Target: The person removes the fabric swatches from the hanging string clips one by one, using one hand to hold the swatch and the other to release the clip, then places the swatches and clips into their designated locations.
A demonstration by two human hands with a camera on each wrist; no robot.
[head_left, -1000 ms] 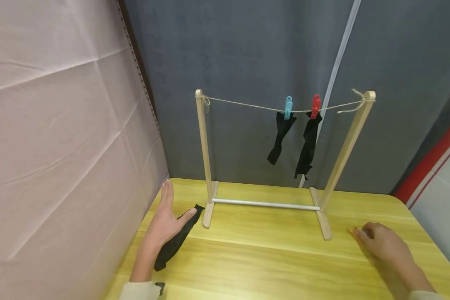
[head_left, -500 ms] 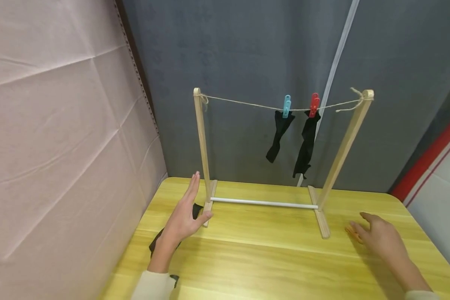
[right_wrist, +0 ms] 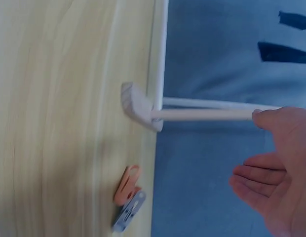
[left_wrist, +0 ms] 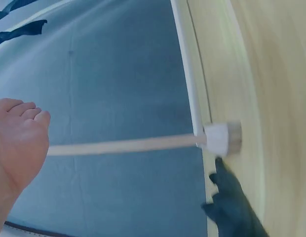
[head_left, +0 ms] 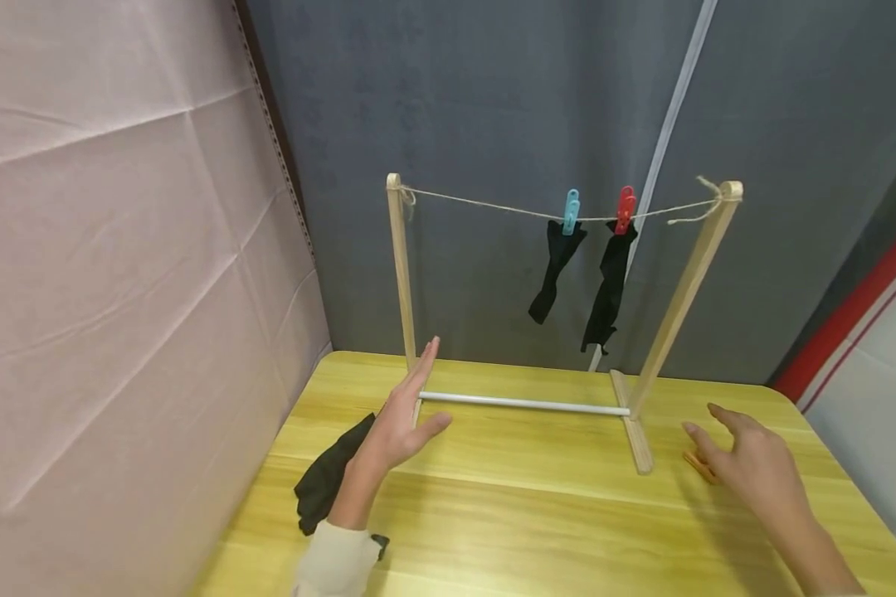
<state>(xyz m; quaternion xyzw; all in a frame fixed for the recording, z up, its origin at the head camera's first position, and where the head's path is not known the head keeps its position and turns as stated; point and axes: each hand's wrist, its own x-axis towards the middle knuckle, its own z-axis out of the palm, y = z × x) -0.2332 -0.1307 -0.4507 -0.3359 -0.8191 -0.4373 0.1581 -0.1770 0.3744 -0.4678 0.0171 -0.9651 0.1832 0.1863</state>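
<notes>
In the head view my left hand (head_left: pixel 397 427) hovers open beside the left post, fingers straight and thumb spread, holding nothing. A piece of black cloth (head_left: pixel 328 481) lies on the table to its left, partly covered by the forearm. My right hand (head_left: pixel 757 468) is raised over the table's right side, thumb and index finger apart. Just left of it lies an orange clothespin (head_left: pixel 699 467); the right wrist view also shows a grey clothespin (right_wrist: pixel 129 212) against it. From the string hang two black cloth pieces, one under a blue clothespin (head_left: pixel 571 212), the other under a red clothespin (head_left: pixel 625 211).
A wooden frame with a left post (head_left: pixel 401 274), a right post (head_left: pixel 689 290) and a white crossbar (head_left: pixel 526 403) stands on the yellow wooden table (head_left: pixel 523 522). The string (head_left: pixel 485 204) joins the post tops. A grey curtain (head_left: pixel 478 99) is behind, a pinkish cloth wall (head_left: pixel 134 249) at left.
My left hand has moved right, from over the black cloth to the left post. The right hand has risen off the orange clothespin, its thumb and index finger spreading.
</notes>
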